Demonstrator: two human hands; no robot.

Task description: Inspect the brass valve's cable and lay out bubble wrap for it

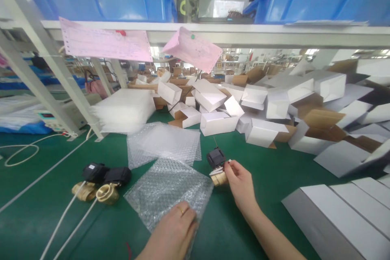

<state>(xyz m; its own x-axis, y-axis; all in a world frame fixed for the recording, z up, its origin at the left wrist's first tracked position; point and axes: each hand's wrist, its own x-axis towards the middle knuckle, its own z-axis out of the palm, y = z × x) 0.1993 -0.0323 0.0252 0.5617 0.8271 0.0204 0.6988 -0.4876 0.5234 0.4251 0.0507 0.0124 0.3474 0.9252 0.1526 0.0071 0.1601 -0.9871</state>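
My right hand [240, 180] is closed at the side of a motorized ball valve [218, 176], with a black actuator box [215, 157] on top of a brass body. A bit of white cable shows by the thumb and fingertip; the exact grip is partly hidden. My left hand [176, 229], with a ring on one finger, is curled over the lower edge of a clear bubble wrap bag [170, 191], its fingertips hidden. Another bubble wrap bag [163, 142] lies flat behind it. To the left, two more such valves [106, 193] rest on the table, white cables trailing toward me.
Open white cardboard boxes [219, 124] are heaped along the back and right. Closed white boxes [338, 215] stand in a row at the front right. A stack of white foam sheets [124, 109] sits back left beside a metal post [65, 77]. Overhead, a shelf [243, 30] carries blue bins [100, 2].
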